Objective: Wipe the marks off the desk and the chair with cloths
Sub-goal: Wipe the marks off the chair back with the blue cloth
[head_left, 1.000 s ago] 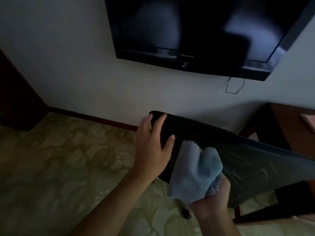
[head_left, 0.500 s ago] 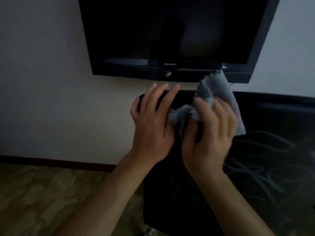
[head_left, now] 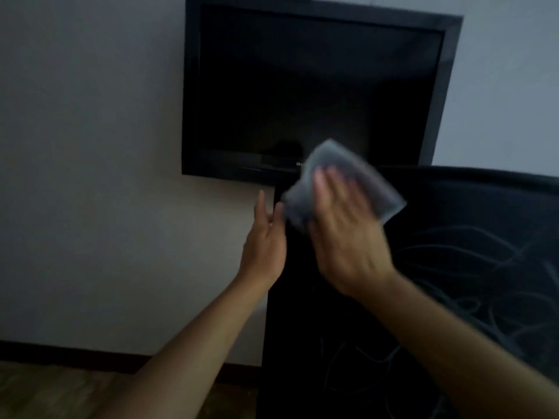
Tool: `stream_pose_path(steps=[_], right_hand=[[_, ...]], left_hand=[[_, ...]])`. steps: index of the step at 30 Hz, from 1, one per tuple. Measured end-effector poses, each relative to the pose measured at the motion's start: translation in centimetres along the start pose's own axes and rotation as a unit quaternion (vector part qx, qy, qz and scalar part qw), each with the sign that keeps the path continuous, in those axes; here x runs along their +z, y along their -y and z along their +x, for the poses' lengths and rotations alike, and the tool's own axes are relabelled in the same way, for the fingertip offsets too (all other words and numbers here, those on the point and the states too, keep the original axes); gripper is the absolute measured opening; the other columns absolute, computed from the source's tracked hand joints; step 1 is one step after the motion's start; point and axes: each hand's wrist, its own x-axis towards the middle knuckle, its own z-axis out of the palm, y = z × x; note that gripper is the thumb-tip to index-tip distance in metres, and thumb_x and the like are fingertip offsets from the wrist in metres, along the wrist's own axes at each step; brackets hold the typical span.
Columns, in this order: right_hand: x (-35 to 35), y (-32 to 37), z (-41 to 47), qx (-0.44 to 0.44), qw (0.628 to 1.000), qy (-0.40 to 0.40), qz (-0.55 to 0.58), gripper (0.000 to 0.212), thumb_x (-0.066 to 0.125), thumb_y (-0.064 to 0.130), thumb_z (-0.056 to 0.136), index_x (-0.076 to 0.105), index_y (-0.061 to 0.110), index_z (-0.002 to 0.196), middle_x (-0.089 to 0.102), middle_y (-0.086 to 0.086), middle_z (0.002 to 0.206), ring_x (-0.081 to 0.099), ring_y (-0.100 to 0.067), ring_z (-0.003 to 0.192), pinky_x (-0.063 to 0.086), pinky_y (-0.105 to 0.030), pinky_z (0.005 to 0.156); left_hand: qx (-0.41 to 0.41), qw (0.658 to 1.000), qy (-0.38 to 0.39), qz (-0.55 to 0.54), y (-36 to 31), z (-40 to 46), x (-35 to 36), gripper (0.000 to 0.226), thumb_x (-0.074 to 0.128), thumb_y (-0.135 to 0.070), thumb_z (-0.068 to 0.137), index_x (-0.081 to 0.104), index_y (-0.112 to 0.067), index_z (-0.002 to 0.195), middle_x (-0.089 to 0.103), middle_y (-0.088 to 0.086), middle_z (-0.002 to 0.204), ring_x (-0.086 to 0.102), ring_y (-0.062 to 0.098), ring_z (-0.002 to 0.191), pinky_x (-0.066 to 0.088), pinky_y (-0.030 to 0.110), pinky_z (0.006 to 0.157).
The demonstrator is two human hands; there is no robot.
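The black chair back [head_left: 453, 297] fills the lower right and carries pale scribbled marks [head_left: 490, 267]. My right hand [head_left: 348, 240] lies on its upper left part with fingers stretched out, pressing a grey-blue cloth [head_left: 335, 160] against it; both are blurred by motion. The cloth pokes out past my fingertips and above the chair's top edge. My left hand [head_left: 266, 246] is at the chair's left edge, seen side-on, fingers straight, thumb up. Whether its fingers touch the edge is unclear. The desk is out of view.
A black wall-mounted television [head_left: 302, 86] hangs just behind the chair top. A pale wall [head_left: 90, 176] fills the left, with a dark skirting board [head_left: 75, 355] and patterned carpet [head_left: 45, 394] below.
The view has tilted upward. My left hand slid from the chair's face to its left edge. My right hand's fingers uncurled and swept the cloth up and right.
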Motion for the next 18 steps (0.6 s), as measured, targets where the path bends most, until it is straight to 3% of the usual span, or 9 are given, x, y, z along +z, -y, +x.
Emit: stream_pose_path(steps=[2,3,5,7,9,12,15,16,18], right_hand=[[0.9,1.5,-2.8,-0.087,0.991,0.098,-0.024,0.062,0.057,0.020,0.093,0.034,0.003,0.148,0.032,-0.017,0.154,0.026,-0.028,0.146,0.022,-0.048,0.120],[1.2,1.3,-3.6,-0.127,0.981,0.133,-0.062,0.060,0.053,0.023,0.092,0.036,0.007,0.148,0.032,-0.014,0.155,0.025,-0.027,0.146,0.022,-0.049,0.119],[1.3,0.3,-3.2,-0.148,0.971,0.140,-0.125,0.059,0.042,0.030,0.091,0.041,0.013,0.147,0.031,-0.011,0.155,0.022,-0.026,0.145,0.017,-0.046,0.119],[1.5,-0.7,-1.1,-0.127,0.974,0.109,-0.151,0.061,0.040,0.034,0.090,0.040,0.018,0.148,0.023,-0.010,0.158,0.016,-0.026,0.148,0.010,-0.044,0.121],[1.9,-0.7,0.6,-0.088,0.981,0.085,-0.151,0.064,0.038,0.036,0.091,0.031,0.022,0.152,0.015,-0.010,0.162,0.007,-0.025,0.151,0.005,-0.045,0.122],[4.0,1.0,0.2,-0.029,0.986,0.102,-0.126,0.068,0.038,0.035,0.091,0.021,0.020,0.155,0.011,-0.010,0.163,0.000,-0.024,0.151,0.001,-0.045,0.123],[6.4,2.7,-2.9,-0.056,0.977,0.161,-0.130,0.071,0.042,0.033,0.091,0.018,0.017,0.155,0.009,-0.007,0.163,0.000,-0.023,0.152,0.000,-0.044,0.123],[6.8,3.2,-3.7,-0.061,0.974,0.177,-0.131,0.070,0.040,0.033,0.092,0.016,0.016,0.156,0.007,-0.007,0.164,-0.001,-0.023,0.152,-0.001,-0.044,0.123],[7.0,4.1,-5.1,-0.068,0.966,0.207,-0.140,0.068,0.034,0.034,0.095,0.009,0.015,0.156,0.001,-0.007,0.163,-0.005,-0.024,0.151,-0.007,-0.044,0.122]], left_hand=[[-0.013,0.999,0.004,-0.032,0.4,0.5,-0.5,0.032,0.041,-0.042,0.102,0.047,-0.035,0.133,0.061,-0.025,0.110,0.061,0.004,0.105,0.042,0.012,0.080],[-0.018,0.999,0.014,-0.028,0.8,0.7,-0.6,0.022,0.041,-0.037,0.103,0.053,-0.033,0.122,0.063,-0.022,0.102,0.062,0.005,0.100,0.042,0.011,0.075],[-0.026,0.999,0.031,-0.004,1.4,0.9,-0.6,0.015,0.042,-0.034,0.104,0.056,-0.028,0.107,0.064,-0.011,0.095,0.061,0.012,0.093,0.044,0.019,0.073],[-0.046,0.997,0.048,0.050,2.0,1.3,-0.7,0.024,0.040,-0.033,0.104,0.054,-0.025,0.087,0.063,0.003,0.091,0.058,0.022,0.087,0.041,0.030,0.070],[-0.085,0.989,0.089,0.080,2.7,2.1,-1.0,0.033,0.036,-0.030,0.105,0.051,-0.023,0.076,0.063,0.012,0.094,0.059,0.032,0.092,0.046,0.034,0.075],[-0.163,0.977,0.134,0.034,3.8,3.2,-1.4,0.030,0.038,-0.027,0.103,0.058,-0.024,0.080,0.066,0.016,0.103,0.063,0.030,0.091,0.051,0.044,0.091],[-0.156,0.980,0.124,0.012,5.3,3.9,-1.6,0.027,0.041,-0.022,0.104,0.063,-0.028,0.089,0.068,-0.001,0.101,0.063,0.015,0.087,0.056,0.034,0.082],[-0.152,0.982,0.112,0.005,5.6,4.1,-1.7,0.028,0.044,-0.031,0.104,0.068,-0.030,0.091,0.070,-0.012,0.096,0.064,0.007,0.084,0.053,0.026,0.075],[-0.163,0.983,0.089,-0.003,5.6,4.0,-2.1,0.041,0.048,-0.059,0.095,0.074,-0.036,0.073,0.072,-0.022,0.073,0.066,-0.003,0.074,0.047,0.021,0.069]])
